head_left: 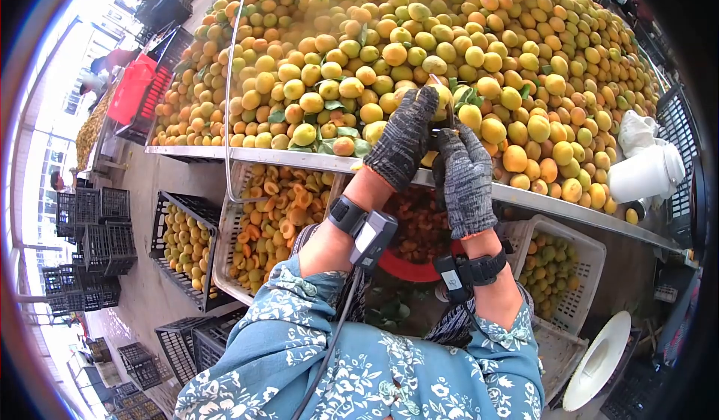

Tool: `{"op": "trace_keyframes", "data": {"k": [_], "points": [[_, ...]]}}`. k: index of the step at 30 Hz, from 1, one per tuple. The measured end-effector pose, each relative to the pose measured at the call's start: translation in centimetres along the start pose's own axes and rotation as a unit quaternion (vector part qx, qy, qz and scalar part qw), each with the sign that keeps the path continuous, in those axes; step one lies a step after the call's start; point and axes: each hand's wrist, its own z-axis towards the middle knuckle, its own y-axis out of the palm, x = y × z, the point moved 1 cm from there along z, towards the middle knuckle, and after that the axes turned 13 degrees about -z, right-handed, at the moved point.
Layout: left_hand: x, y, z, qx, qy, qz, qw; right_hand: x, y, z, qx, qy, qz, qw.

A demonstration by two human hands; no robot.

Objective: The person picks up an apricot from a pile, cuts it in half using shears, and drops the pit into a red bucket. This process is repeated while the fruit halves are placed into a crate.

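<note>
**A:** Where is the fruit the person is working on?

**B:** It is at the front edge of the counter (247,154), just in front of the big pile of apricots (389,31). The left hand (404,139), in a dark knit glove, has its grip curled shut over one apricot (443,94), and only a yellow sliver of it shows above the fingers.

**A:** And the right hand (466,180)?

**B:** It is gloved too and pressed up against the left. Its fingertips are bunched at the same fruit, but it can't be made out whether that grip has the apricot itself or some small dark thing between the hands.

**A:** What would make this step go well?

**B:** By the look of it, the fruit is being opened. The white basket (269,210) under the counter holds halved pieces, and a red basin (408,269) sits right below the hands. The left grip should probably be firm but not crushing, since ripe apricots bruise easily. The seam should face the right fingers so the halves part cleanly. The work is best done over the basin, so whatever drops lands there rather than on the floor. The elbows should also stay clear of the pile's loose front row, which lies right at the lip.
</note>
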Motion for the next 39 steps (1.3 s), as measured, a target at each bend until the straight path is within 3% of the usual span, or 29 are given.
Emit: {"op": "trace_keyframes", "data": {"k": [2, 4, 6, 8, 10, 11, 12, 13, 14, 15, 16, 17, 18, 19, 20, 21, 22, 23, 25, 26, 28, 29, 31, 32, 34, 35, 36, 38, 39], "points": [[0.5, 0.1, -0.2, -0.011, -0.019, -0.055, 0.998, 0.3, -0.3, 0.1, -0.017, 0.025, 0.046, 0.998], [1.6, 0.8, -0.5, -0.019, 0.138, 0.176, 0.975, 0.1, -0.6, -0.1, -0.02, 0.018, -0.007, 1.0], [2.2, 1.2, -0.9, -0.03, 0.09, 0.112, 0.989, -0.7, -0.5, -0.6, 0.029, -0.094, -0.206, 0.974], [2.4, 1.1, -1.1, -0.041, 0.044, 0.049, 0.997, -0.7, -0.6, -0.9, 0.015, -0.062, -0.183, 0.981], [2.5, 1.0, -1.1, -0.053, 0.092, 0.125, 0.986, -0.2, -0.4, -0.9, 0.02, -0.037, -0.125, 0.991], [2.5, 1.2, -1.4, -0.063, 0.163, 0.229, 0.958, 0.7, -0.7, -0.6, 0.02, -0.037, -0.124, 0.991], [2.2, 0.9, -1.3, -0.062, 0.163, 0.23, 0.957, 1.5, -1.1, -0.1, 0.065, -0.239, -0.305, 0.92], [1.7, 0.4, -1.2, -0.074, 0.233, 0.282, 0.928, 2.1, -1.1, -0.1, 0.106, -0.422, -0.46, 0.774], [1.3, -0.2, -1.1, -0.086, 0.3, 0.331, 0.89, 1.4, -0.7, -0.4, 0.105, -0.422, -0.458, 0.776], [1.2, -0.5, -1.2, -0.082, 0.412, 0.479, 0.77, 0.2, -0.3, -0.7, 0.047, -0.201, -0.257, 0.944], [1.0, -1.0, -1.0, -0.081, 0.412, 0.481, 0.77, -0.1, 0.0, -0.9, -0.017, 0.045, -0.027, 0.998], [0.8, -1.5, -0.7, -0.054, 0.358, 0.446, 0.819, 0.6, -0.1, -0.9, -0.018, 0.046, -0.027, 0.998], [0.6, -1.9, -0.3, -0.028, 0.302, 0.408, 0.861, 1.5, -0.2, -0.7, 0.006, -0.065, -0.16, 0.985], [0.7, -2.1, -0.3, -0.037, 0.442, 0.553, 0.705, 1.9, -0.2, -0.6, 0.03, -0.174, -0.288, 0.941], [0.6, -2.1, -0.2, -0.036, 0.442, 0.553, 0.705, 1.5, -0.1, -0.7, 0.029, -0.173, -0.288, 0.941], [0.3, -2.4, 0.1, -0.012, 0.308, 0.328, 0.893, 0.8, 0.0, -0.7, 0.017, -0.094, -0.211, 0.973], [-0.3, -2.5, 0.4, 0.014, 0.142, 0.069, 0.987, 0.5, 0.2, -0.8, 0.006, -0.013, -0.132, 0.991], [-0.4, -1.5, 0.2, 0.014, 0.14, 0.069, 0.988, 0.4, 0.6, -0.8, 0.007, -0.012, -0.131, 0.991], [-0.2, 1.6, -1.0, 0.101, 0.007, -0.065, 0.993, 0.3, 1.3, -0.5, 0.05, -0.004, 0.052, 0.997], [-0.4, 2.3, -1.8, 0.112, -0.024, -0.082, 0.99, 0.6, 1.0, -0.3, 0.051, -0.003, 0.051, 0.997], [-0.2, 2.0, -1.7, 0.093, 0.005, 0.033, 0.995, 1.0, 0.2, 0.3, -0.005, 0.017, 0.094, 0.995], [-0.4, 1.5, -1.4, 0.089, 0.005, 0.033, 0.995, 0.3, 0.2, 0.1, 0.022, 0.007, 0.058, 0.998], [-0.9, 0.2, -1.3, -0.029, 0.132, 0.124, 0.983, 0.6, -0.5, 0.3, 0.005, -0.033, 0.01, 0.999], [-0.6, 0.1, -1.0, -0.027, 0.13, 0.122, 0.984, 0.7, -0.7, 0.3, -0.014, -0.069, -0.039, 0.997], [0.4, 0.1, -0.3, -0.116, 0.217, 0.211, 0.946, 0.2, -0.6, -0.1, -0.006, -0.024, -0.009, 1.0], [1.3, 1.3, -1.0, -0.077, 0.115, 0.133, 0.981, -0.1, -0.5, -0.4, 0.0, -0.031, -0.038, 0.999], [1.0, 0.7, -1.0, -0.075, 0.117, 0.133, 0.981, -0.2, -0.4, -0.5, 0.006, -0.04, -0.067, 0.997], [0.6, -0.4, -1.3, -0.127, 0.264, 0.34, 0.893, 0.7, -0.3, -0.4, 0.028, -0.097, -0.118, 0.988], [0.5, -0.4, -1.3, -0.127, 0.264, 0.341, 0.893, 0.9, -0.2, -0.4, 0.051, -0.153, -0.169, 0.972]]}}
